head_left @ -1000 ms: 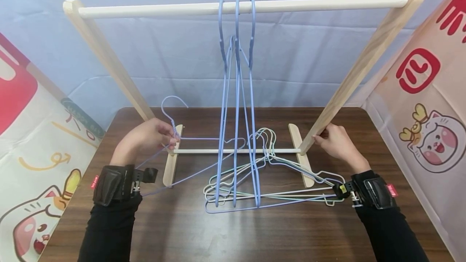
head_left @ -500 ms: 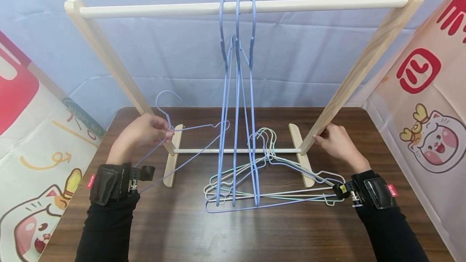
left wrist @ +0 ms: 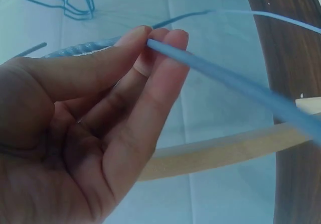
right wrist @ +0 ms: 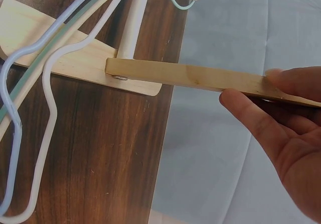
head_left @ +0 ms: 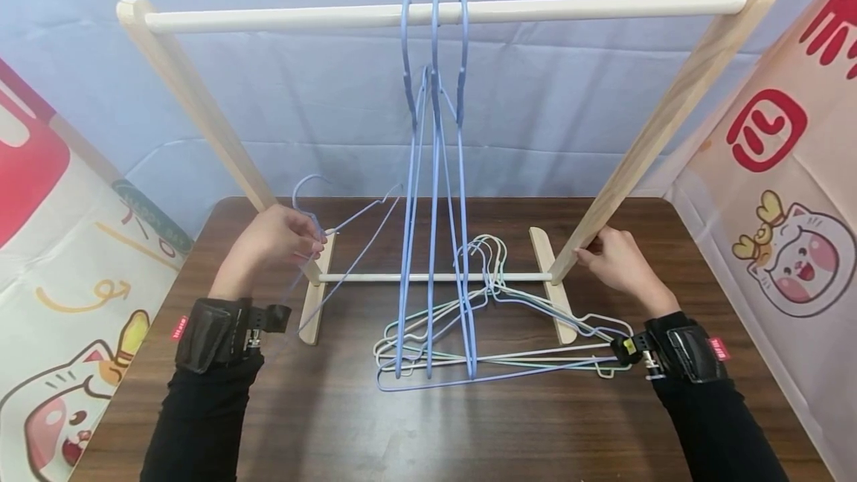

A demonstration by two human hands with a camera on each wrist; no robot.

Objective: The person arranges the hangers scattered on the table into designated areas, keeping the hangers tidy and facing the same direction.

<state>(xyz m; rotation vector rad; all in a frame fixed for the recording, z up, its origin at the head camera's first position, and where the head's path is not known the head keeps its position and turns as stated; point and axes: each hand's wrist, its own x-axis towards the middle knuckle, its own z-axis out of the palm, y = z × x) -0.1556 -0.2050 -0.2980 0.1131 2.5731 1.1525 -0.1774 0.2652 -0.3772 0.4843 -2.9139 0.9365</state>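
In the head view my left hand pinches a blue wire hanger at its neck, beside the rack's left post. Its hook points up, and one shoulder reaches towards the middle of the rack. The left wrist view shows thumb and fingertips closed on the twisted neck of the hanger. My right hand grips the lower part of the right wooden post; the right wrist view shows thumb and fingers around this post. Several blue hangers hang from the white top bar.
A pile of blue, green and cream hangers lies on the brown table under the hanging ones. A thin white lower bar joins the rack's two feet. Pale blue cloth stands behind.
The held hanger has turned: its far end has risen and swung away towards the back. My left hand went slightly up and left, then back right. My right hand stays on the post.
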